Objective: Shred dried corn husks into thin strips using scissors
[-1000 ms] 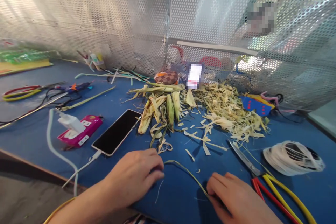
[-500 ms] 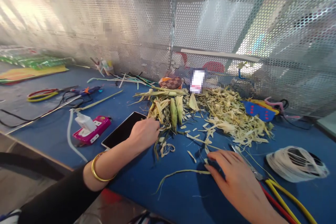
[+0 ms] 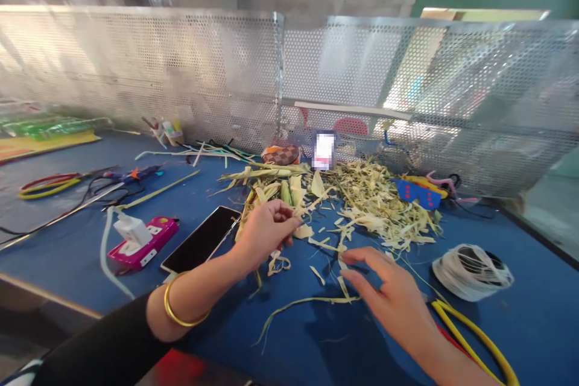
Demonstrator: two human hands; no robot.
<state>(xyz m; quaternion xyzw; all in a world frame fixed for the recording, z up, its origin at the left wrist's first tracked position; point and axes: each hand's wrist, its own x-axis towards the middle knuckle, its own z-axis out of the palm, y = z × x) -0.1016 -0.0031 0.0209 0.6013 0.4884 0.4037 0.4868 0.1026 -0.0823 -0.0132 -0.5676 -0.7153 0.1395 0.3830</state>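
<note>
My left hand (image 3: pixel 266 230) is raised over the blue table (image 3: pixel 316 344), its fingers pinched on a pale corn husk strip (image 3: pixel 302 222) beside a bundle of husks (image 3: pixel 283 190). A gold bangle circles that wrist. My right hand (image 3: pixel 389 295) hovers low with fingers spread, its fingertips near a long thin husk strip (image 3: pixel 303 304) lying on the table. Loose husk trimmings (image 3: pixel 380 202) are piled behind both hands.
A phone (image 3: pixel 201 239) lies left of my left hand, next to a pink power strip (image 3: pixel 140 241) with a white charger. A white cord coil (image 3: pixel 473 264) and yellow-handled scissors (image 3: pixel 470 329) sit at right. A perforated metal screen (image 3: pixel 280 84) closes the back.
My left hand left the long strip, reached to the husk bundle and lifted with a husk piece pinched. My right hand let go of the strip's end and spread its fingers.
</note>
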